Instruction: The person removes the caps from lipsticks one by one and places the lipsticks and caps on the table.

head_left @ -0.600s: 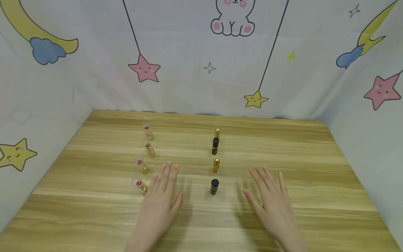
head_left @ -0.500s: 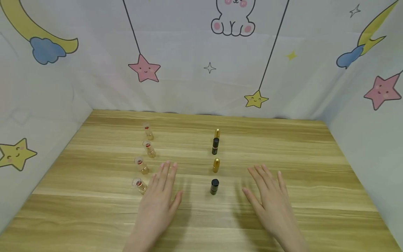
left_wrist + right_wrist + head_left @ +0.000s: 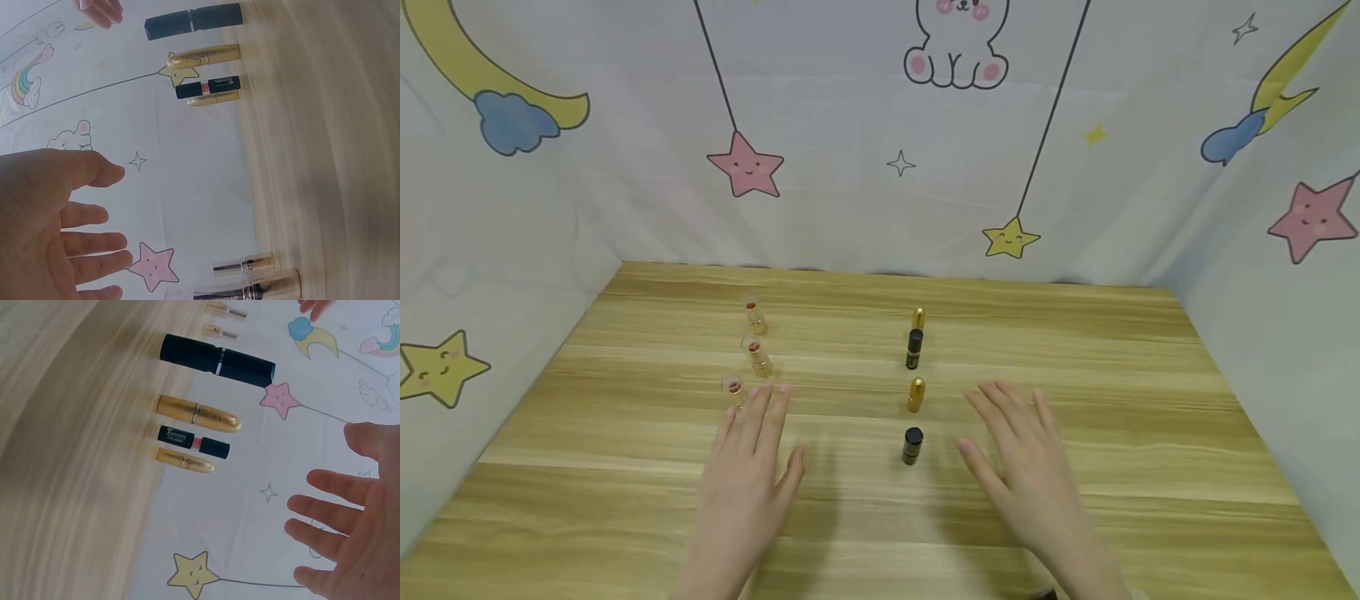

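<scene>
Both hands hover over the wooden table with fingers spread, holding nothing. My left hand (image 3: 743, 477) is beside a column of gold lipsticks with clear caps; three show, the far one (image 3: 756, 317), the middle one (image 3: 759, 358) and a partly covered one (image 3: 734, 388). Behind that hand the nearest is hidden in the head view. My right hand (image 3: 1024, 467) is right of a second upright column. From the front this has a black lipstick (image 3: 912, 447), a gold lipstick (image 3: 916, 395), a black lipstick with a pink band (image 3: 197, 442) and another gold lipstick (image 3: 185, 460).
The wood-grain table (image 3: 1150, 400) runs back to a white cloth backdrop (image 3: 850, 217) printed with stars and moons. Cloth also hangs along the left and right sides. At the bottom edge, by the right forearm, a small dark object (image 3: 1043, 594) shows, too cut off to identify.
Both hands have shifted to the left. The left hand now covers the nearest clear-capped lipstick, and the right hand is closer to the middle column. The lipsticks stand where they were.
</scene>
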Available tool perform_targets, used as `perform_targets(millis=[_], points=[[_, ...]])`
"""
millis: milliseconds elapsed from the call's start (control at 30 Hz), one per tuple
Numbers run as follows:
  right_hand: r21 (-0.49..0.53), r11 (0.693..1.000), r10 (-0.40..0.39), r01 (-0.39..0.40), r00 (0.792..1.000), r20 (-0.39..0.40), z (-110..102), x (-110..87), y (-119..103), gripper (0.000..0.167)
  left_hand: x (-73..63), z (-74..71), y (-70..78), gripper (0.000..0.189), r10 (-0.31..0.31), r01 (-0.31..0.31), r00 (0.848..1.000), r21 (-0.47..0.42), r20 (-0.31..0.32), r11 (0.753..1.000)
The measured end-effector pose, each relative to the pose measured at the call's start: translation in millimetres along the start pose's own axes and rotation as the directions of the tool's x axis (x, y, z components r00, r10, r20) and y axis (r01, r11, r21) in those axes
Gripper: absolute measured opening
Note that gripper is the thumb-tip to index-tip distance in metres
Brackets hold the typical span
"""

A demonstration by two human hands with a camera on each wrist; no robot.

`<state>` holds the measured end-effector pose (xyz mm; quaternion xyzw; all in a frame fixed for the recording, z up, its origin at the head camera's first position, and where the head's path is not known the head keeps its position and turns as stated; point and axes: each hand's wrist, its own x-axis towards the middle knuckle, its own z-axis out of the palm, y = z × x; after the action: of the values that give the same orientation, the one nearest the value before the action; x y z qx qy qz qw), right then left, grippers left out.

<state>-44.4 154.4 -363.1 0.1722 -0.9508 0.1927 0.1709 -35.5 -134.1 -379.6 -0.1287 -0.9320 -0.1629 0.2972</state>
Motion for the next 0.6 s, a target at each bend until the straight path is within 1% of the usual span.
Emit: perform_targets(millis=[100,233,367,533,600], points=[[0.002,0.999,-0.036,0.036,0.999,-0.014,0.2,3.4,-3.2,0.051,-1.3,-4.0,-3.9,0.070,-0.029,0.029,0.999,0.004,-0.021,1.000],[0.004,0.997,-0.074,0.074,0.997,-0.032,0.9,7.6,-7.5,0.050,-4.5,-7.9,-9.4,0.066,-0.064,0.065,0.997,0.017,-0.031,0.998],[0.006,0.996,-0.093,0.094,0.995,-0.033,1.2,11.5,-13.0,0.050,-6.9,-12.5,-14.2,0.068,-0.087,0.088,0.996,0.031,-0.033,0.996],[0.017,0.993,-0.120,0.121,0.992,-0.033,0.0,17.5,-22.1,0.049,-8.3,-18.3,-19.6,0.074,-0.116,0.117,0.992,0.028,-0.039,0.993],[0.020,0.990,-0.135,0.136,0.990,-0.033,-0.1,20.4,-26.4,0.048,-9.3,-19.9,-21.6,0.071,-0.131,0.133,0.990,0.023,-0.048,0.991]])
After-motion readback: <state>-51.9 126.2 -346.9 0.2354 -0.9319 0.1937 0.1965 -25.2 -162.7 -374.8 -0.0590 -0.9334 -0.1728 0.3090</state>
